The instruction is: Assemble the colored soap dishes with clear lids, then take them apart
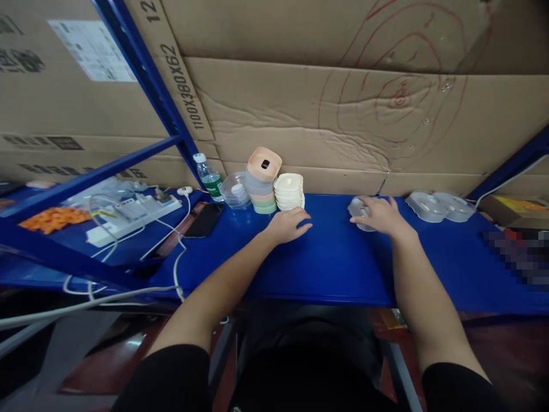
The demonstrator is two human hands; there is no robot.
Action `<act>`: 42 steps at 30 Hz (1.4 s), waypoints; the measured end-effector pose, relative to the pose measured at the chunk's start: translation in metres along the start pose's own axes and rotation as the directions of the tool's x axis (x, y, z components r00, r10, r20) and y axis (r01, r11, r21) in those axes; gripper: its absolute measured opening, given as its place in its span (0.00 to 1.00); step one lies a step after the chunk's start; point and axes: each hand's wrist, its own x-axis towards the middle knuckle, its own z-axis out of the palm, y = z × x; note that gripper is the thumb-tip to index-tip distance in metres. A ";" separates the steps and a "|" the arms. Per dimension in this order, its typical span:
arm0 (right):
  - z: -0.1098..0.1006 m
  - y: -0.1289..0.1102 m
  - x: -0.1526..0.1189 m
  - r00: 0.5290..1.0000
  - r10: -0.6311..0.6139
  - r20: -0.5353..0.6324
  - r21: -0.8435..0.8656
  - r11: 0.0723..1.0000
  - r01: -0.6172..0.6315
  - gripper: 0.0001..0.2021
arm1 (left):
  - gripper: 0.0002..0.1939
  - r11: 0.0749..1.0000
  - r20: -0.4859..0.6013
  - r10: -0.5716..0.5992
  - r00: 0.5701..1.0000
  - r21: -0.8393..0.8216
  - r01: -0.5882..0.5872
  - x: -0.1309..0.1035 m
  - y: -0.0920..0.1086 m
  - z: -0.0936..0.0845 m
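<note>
My left hand [289, 225] is held over the blue table with its fingers stretched and apart, holding nothing. Right behind its fingers stands a stack of cream square cups [289, 191]. A taller stack of pink, grey and green square pieces [262, 183] leans beside it. On the right, my right hand [381, 216] has thumb and index finger on a translucent plastic piece [363, 207] resting on the tabletop, its other fingers spread. Part of that piece is hidden under the hand. Farther right lie two similar translucent domed pieces [441, 206], side by side.
Clear plastic tubs [235, 191], a water bottle [210, 177] and a black phone [205, 220] are left of the stacks. A power strip [135, 217] with white cables lies beyond the blue frame post. Cardboard [274, 114] walls the back; a box [514, 212] sits far right.
</note>
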 end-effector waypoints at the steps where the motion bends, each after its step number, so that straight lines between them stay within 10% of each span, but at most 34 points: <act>1: 0.001 -0.009 0.000 0.997 -0.078 -0.011 0.055 0.995 0.078 0.41 | 0.15 1.000 -0.010 -0.013 1.000 -0.005 0.013 0.000 -0.002 0.000; 7: 0.017 -0.038 -0.004 0.977 -0.202 0.067 0.213 0.960 0.184 0.42 | 0.21 0.998 0.034 -0.053 0.998 -0.045 0.054 0.000 -0.002 -0.003; 13: 0.003 -0.064 -0.007 0.940 -0.326 -0.104 0.490 0.805 0.334 0.31 | 0.34 0.992 0.109 -0.105 0.988 -0.058 0.112 0.001 0.000 -0.007; 17: -0.003 -0.082 -0.012 0.956 -0.184 -0.230 0.688 0.664 0.294 0.26 | 0.34 0.996 -0.020 -0.070 0.997 -0.065 0.069 0.002 0.001 -0.009; 22: 0.007 -0.094 -0.012 0.988 0.111 -0.103 0.950 0.307 0.065 0.33 | 0.27 0.996 -0.192 0.089 0.977 0.033 -0.084 0.004 0.010 -0.019; 27: 0.003 -0.097 -0.008 0.968 0.238 -0.082 0.966 0.257 0.019 0.33 | 0.33 0.967 -0.072 0.248 0.966 0.074 -0.242 0.006 0.018 -0.026; 31: -0.002 -0.091 -0.006 0.971 0.200 -0.128 0.968 0.240 0.078 0.39 | 0.37 0.993 -0.255 0.047 0.966 0.121 -0.016 0.000 -0.011 -0.042; 36: 0.010 -0.068 0.000 0.940 0.209 -0.269 0.844 0.521 0.126 0.28 | 0.30 0.838 -0.742 -0.371 0.558 -0.008 0.546 -0.027 -0.083 -0.087; 39: 0.020 -0.059 0.002 0.954 0.068 -0.291 0.618 0.774 0.133 0.24 | 0.21 0.664 -0.713 -0.594 0.372 -0.174 0.727 -0.044 -0.118 -0.100; 42: 0.025 -0.058 0.002 0.971 -0.129 -0.203 0.438 0.875 0.208 0.24 | 0.22 0.513 -0.598 -0.743 0.299 -0.222 0.829 -0.054 -0.133 -0.097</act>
